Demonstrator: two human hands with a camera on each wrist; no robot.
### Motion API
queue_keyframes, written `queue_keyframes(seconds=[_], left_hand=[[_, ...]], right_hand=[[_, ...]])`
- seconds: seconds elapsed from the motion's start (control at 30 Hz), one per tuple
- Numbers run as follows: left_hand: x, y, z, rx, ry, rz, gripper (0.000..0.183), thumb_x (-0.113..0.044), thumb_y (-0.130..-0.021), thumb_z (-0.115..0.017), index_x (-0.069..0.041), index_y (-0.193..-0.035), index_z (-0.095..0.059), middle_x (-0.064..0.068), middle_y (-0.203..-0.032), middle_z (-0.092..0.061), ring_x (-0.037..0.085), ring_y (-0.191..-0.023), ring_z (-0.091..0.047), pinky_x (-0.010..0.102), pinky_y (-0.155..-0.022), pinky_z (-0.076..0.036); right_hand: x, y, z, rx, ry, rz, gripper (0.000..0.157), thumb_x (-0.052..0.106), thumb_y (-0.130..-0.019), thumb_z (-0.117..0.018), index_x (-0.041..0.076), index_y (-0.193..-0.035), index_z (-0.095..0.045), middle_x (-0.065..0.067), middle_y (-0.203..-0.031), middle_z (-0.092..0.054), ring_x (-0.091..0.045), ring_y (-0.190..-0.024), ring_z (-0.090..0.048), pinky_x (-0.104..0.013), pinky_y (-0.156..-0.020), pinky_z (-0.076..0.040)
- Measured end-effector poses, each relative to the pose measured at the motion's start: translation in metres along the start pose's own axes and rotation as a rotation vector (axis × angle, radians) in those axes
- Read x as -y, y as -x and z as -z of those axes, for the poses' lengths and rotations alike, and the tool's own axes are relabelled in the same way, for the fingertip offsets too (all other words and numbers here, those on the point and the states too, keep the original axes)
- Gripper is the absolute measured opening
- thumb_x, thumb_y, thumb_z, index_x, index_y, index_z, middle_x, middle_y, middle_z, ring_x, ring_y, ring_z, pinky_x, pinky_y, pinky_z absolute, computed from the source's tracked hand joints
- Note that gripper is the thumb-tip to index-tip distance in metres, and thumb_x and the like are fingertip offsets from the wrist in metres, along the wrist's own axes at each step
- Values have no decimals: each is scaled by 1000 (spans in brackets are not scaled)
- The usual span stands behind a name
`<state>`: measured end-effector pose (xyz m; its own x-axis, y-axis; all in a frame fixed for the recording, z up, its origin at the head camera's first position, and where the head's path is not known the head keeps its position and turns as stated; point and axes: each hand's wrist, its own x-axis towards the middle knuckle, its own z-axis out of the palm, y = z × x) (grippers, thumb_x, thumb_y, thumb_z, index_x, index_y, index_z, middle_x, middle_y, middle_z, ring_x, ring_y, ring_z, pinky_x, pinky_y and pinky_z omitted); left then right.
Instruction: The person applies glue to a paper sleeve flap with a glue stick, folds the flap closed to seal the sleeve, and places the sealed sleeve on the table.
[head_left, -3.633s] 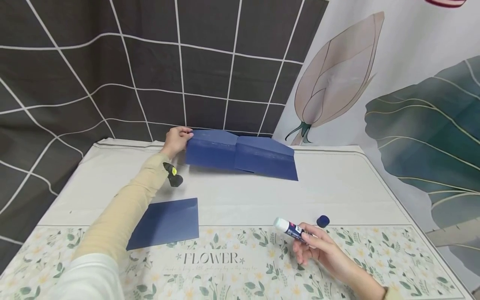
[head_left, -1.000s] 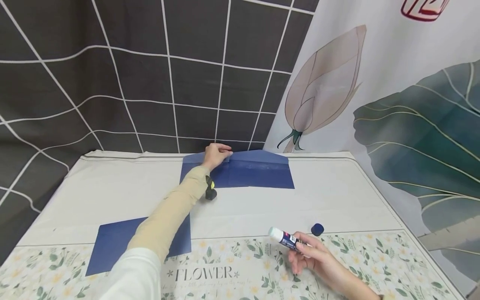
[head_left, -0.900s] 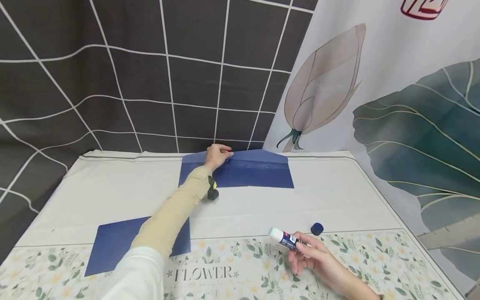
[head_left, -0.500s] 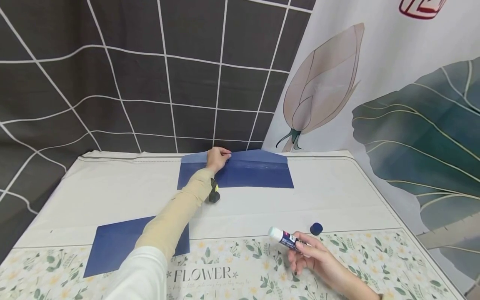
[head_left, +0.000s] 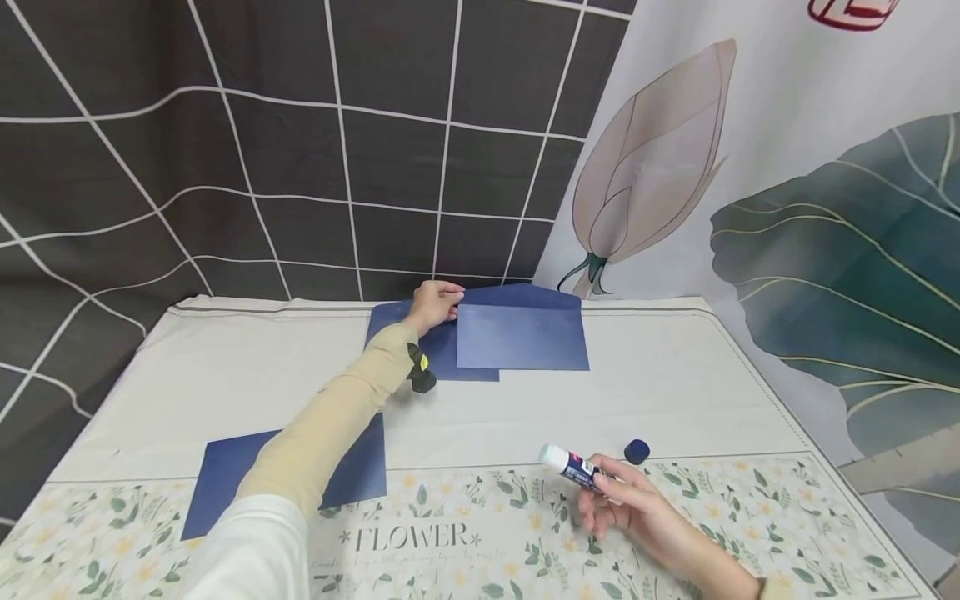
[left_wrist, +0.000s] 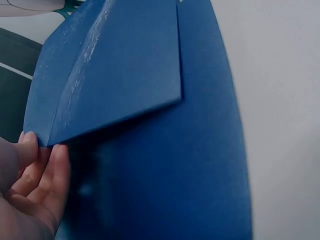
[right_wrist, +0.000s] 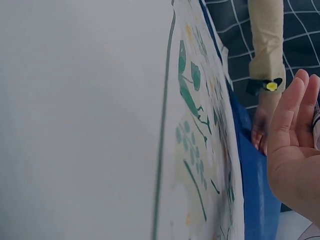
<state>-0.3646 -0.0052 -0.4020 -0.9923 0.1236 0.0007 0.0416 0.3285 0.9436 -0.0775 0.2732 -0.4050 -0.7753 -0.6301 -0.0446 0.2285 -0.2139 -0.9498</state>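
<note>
At the far edge of the table, two navy envelopes overlap. My left hand (head_left: pixel 435 305) pinches the left edge of the right-hand envelope (head_left: pixel 523 337) near its flap crease. In the left wrist view that envelope (left_wrist: pixel 130 65) is tilted up over the other, with whitish streaks along its flap. The left-hand envelope (head_left: pixel 472 372) lies beneath, partly covered by my hand and wrist. My right hand (head_left: pixel 637 508) holds an uncapped glue stick (head_left: pixel 576 468) above the flowered cloth, its pale tip pointing left.
A dark blue cap (head_left: pixel 637 451) sits beyond my right hand. Another navy envelope (head_left: pixel 232 475) lies at the front left, partly under my left sleeve. Behind the table (head_left: pixel 675 375) hang a dark grid cloth (head_left: pixel 300 150) and a flower-printed curtain (head_left: pixel 660 167).
My left hand has lifted the left edge of the right-hand envelope, whose front now looks lighter and stands apart from the one beneath. The right hand stays in place with the glue stick.
</note>
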Motion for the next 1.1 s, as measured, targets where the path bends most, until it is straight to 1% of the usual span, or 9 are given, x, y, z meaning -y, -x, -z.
queue_keyframes(seconds=[0.07,0.2,0.33,0.43,0.57,0.67,0.8,0.97,1.1], left_hand=[[-2,1,1,2,26,15,24,-8,-96,-57,5,-114,-67,24,-101,-69,4,-56,-56,16,-58,-54],[-1,2,2,-1,47,48,25,-9,-96,-56,4,-116,-66,19,-98,-68,5,-58,-56,16,-57,-54],[-2,5,4,7,86,65,26,-9,-97,-56,3,-118,-65,18,-101,-67,4,-59,-55,16,-58,-55],[-8,9,7,26,109,66,27,-9,-97,-55,4,-120,-63,21,-108,-67,5,-60,-56,18,-61,-56],[-19,21,17,46,121,67,30,-9,-98,-54,4,-124,-61,23,-119,-65,4,-63,-56,25,-73,-59],[-24,35,28,45,133,79,32,-9,-97,-54,4,-126,-59,24,-123,-63,3,-62,-57,29,-78,-59],[-27,55,44,62,127,92,33,-9,-97,-54,4,-128,-58,24,-124,-63,4,-64,-58,29,-78,-59],[-28,85,63,107,85,107,34,-10,-98,-53,5,-129,-56,25,-125,-61,7,-69,-58,27,-77,-59],[-21,112,70,155,64,129,35,-10,-99,-52,6,-130,-54,28,-126,-60,6,-69,-60,24,-74,-59]], right_hand=[[0,-1,-1,9,-1,5,30,8,-104,-22,5,-115,-49,4,-96,-67,-9,-84,-65,-21,-71,-55],[1,-1,-3,-4,11,-15,27,9,-104,-23,7,-113,-48,5,-94,-68,-8,-83,-66,-21,-70,-55],[2,1,-3,-16,19,-18,27,8,-103,-22,9,-111,-48,7,-93,-68,-7,-81,-66,-20,-69,-55],[5,3,-3,-32,25,-17,28,8,-103,-22,11,-108,-49,8,-92,-69,-6,-81,-66,-20,-69,-55],[9,4,-3,-35,49,13,29,7,-103,-21,13,-106,-50,7,-92,-70,-6,-81,-67,-22,-69,-55],[9,4,-3,-18,72,49,30,7,-103,-22,13,-107,-51,6,-93,-70,-7,-81,-67,-23,-69,-55],[8,4,-2,-4,98,90,32,6,-102,-21,13,-109,-52,5,-94,-71,-7,-82,-67,-24,-70,-56],[11,4,-5,-17,118,88,31,4,-102,-23,13,-107,-53,7,-93,-71,-6,-81,-67,-24,-69,-55],[14,4,-9,-24,120,69,29,4,-101,-24,12,-105,-52,8,-92,-70,-6,-80,-67,-24,-68,-55]])
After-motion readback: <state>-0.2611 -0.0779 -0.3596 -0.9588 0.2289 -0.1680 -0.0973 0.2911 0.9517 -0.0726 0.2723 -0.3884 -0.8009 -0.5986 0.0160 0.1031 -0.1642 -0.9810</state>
